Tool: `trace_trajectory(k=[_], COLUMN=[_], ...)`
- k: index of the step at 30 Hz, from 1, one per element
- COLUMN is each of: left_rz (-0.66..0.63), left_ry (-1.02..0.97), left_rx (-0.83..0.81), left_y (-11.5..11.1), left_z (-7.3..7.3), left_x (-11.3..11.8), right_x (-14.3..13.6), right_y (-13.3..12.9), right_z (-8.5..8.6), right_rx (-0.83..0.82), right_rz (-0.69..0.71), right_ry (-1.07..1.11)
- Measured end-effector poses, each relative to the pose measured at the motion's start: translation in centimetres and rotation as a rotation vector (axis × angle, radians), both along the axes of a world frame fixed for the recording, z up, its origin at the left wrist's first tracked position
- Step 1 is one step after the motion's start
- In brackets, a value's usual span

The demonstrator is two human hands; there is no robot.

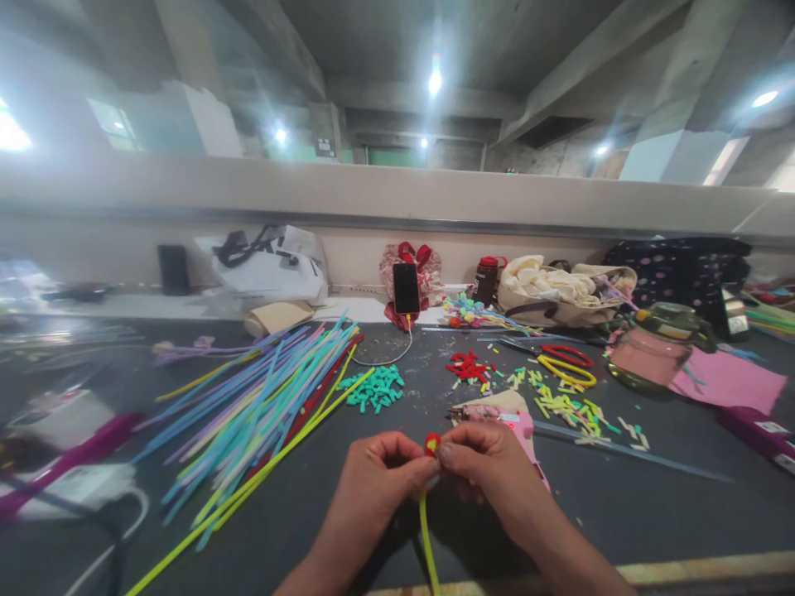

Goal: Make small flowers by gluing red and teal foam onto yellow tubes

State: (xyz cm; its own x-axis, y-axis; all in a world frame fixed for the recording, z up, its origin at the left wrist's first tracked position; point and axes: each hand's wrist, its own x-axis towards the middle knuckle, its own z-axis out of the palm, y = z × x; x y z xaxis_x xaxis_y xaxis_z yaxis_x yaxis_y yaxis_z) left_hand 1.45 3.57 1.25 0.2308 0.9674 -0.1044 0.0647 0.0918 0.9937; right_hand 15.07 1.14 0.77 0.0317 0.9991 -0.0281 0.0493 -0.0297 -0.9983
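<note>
A small red piece with a yellow centre [433, 444] sits between my fingertips, at the top of a yellow-green pipe cleaner [426, 538] that hangs down toward the table's front edge. My left hand [386, 473] pinches it from the left, thumb and forefinger closed. From the other side my right hand [497, 472] pinches it too, its lower fingers curled under and partly hidden. Just beyond the right hand lies a pink glue gun [522, 426], its nozzle pointing left.
Long coloured pipe cleaners [267, 422] spread at left. Cut pieces lie in teal [374, 389], red [468, 367] and yellow-green [568, 407] heaps. Scissors [566, 358], a phone [406, 288] on a cable and a pink-tinted jug [649, 352] stand or lie farther back.
</note>
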Motion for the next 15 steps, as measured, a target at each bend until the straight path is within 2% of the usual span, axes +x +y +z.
trace_trajectory(k=[9, 15], left_rz=[-0.071, -0.068], left_ry=[0.208, 0.213], left_rx=[0.114, 0.121], left_y=[0.2, 0.0], left_z=[-1.0, -0.7], left_x=[-0.4, -0.2], right_x=[0.4, 0.3], right_y=[0.1, 0.0], right_z=[-0.6, -1.1], right_rx=[-0.036, -0.01], right_rz=[0.018, 0.001], right_ry=[-0.07, -0.055])
